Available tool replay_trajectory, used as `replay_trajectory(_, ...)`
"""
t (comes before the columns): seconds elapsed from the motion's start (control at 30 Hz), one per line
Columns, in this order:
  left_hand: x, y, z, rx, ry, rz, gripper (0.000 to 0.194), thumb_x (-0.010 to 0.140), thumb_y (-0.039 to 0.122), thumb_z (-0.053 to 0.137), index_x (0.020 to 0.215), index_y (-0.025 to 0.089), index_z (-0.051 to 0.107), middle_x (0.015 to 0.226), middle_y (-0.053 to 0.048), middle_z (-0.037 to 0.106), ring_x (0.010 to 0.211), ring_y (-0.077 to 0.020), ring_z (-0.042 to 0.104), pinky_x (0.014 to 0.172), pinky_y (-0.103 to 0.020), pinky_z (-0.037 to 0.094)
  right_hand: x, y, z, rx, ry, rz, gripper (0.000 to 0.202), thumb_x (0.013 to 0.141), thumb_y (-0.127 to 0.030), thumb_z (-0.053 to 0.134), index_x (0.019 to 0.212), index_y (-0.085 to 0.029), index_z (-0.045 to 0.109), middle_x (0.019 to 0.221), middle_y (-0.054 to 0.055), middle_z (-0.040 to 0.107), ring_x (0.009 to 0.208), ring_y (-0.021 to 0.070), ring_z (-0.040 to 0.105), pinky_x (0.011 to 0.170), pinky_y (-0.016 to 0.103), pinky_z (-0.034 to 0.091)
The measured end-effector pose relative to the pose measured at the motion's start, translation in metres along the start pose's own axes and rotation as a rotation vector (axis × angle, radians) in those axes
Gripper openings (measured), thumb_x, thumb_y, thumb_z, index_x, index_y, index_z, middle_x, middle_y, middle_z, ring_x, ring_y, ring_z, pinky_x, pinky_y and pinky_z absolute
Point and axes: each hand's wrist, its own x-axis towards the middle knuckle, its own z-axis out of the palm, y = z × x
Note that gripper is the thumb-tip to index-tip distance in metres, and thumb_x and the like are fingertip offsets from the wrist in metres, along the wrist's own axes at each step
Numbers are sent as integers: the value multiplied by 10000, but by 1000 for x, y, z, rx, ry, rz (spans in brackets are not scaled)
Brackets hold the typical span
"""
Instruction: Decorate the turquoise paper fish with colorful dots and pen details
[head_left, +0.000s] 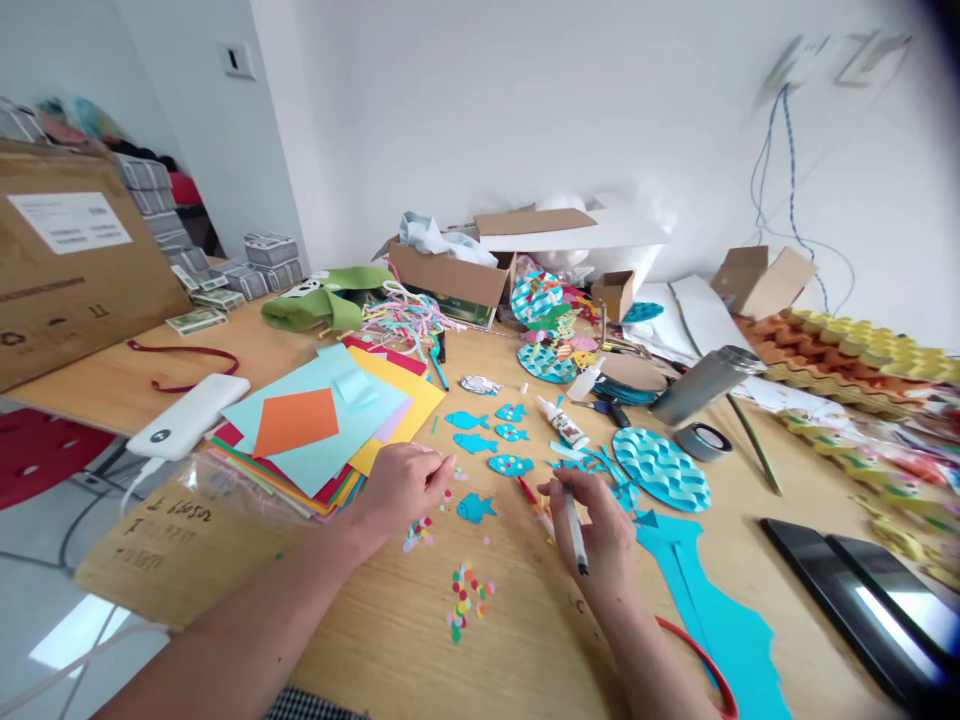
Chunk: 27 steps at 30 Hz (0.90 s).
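My right hand (600, 530) is closed around a pen (575, 530), whose dark end points back toward me. My left hand (409, 487) is curled with its fingers together, beside the paper stack; what it holds, if anything, is hidden. Between the hands lies a blue paper fish with coloured dots (511, 466). A plain blue fish (476, 508) sits nearer me, with more blue fish (475, 443) farther back. Round confetti dots (466, 595) are scattered on the table, some close to my left hand. A red pencil-like stick (529, 492) lies just left of my right hand.
Coloured paper (296, 425) is stacked at left beside a white power bank (187, 417). Glue (562, 424), a blue woven disc (660, 468), tape (703, 441) and a steel flask (705, 385) are at right. Cut blue paper (712, 600), red-handled scissors (697, 650) and dark tablets (862, 600) lie nearer.
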Motion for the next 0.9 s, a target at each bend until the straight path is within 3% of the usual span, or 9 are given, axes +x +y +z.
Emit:
replay_trajectory(0.23, -1, -2, 1, 10, -14, -3, 423, 980, 243, 470, 560, 197, 477, 552, -3, 604, 540, -126, 575, 582, -253, 404, 1, -2, -1, -61, 10, 8, 69, 945, -253, 593, 986, -222, 640, 847, 49, 694, 755, 197, 681, 574, 278, 518)
replay_trajectory(0.4, 1, 1, -3, 10, -10, 19, 418, 986, 229, 472, 569, 200, 472, 553, 2, 593, 553, -127, 572, 598, -257, 401, 6, -6, -7, -53, 63, -23, 119, 936, -232, 600, 1047, -227, 645, 853, 50, 727, 771, 213, 683, 671, 333, 545)
replay_trajectory(0.47, 2, 3, -5, 5, 9, 35, 412, 987, 218, 470, 576, 201, 478, 560, -2, 600, 559, -129, 576, 600, -261, 401, 11, -8, -10, -48, -18, -63, 136, 950, -213, 566, 1045, -241, 659, 874, 56, 724, 797, 222, 670, 672, 345, 542)
replay_trajectory(0.67, 2, 5, -7, 8, 10, 29, 422, 996, 222, 461, 575, 201, 472, 544, 6, 574, 546, -125, 554, 599, -271, 395, 17, -13, -15, -115, -513, -282, 277, 957, -113, 478, 1041, -236, 712, 816, 75, 687, 827, 240, 594, 704, 375, 512)
replay_trajectory(0.9, 1, 5, -7, 13, 12, 34, 422, 998, 220, 461, 576, 200, 466, 542, 8, 568, 541, -125, 549, 591, -276, 383, 8, -18, -7, -274, -718, -315, 322, 879, -18, 497, 1009, -214, 717, 840, 78, 647, 826, 245, 543, 696, 371, 479)
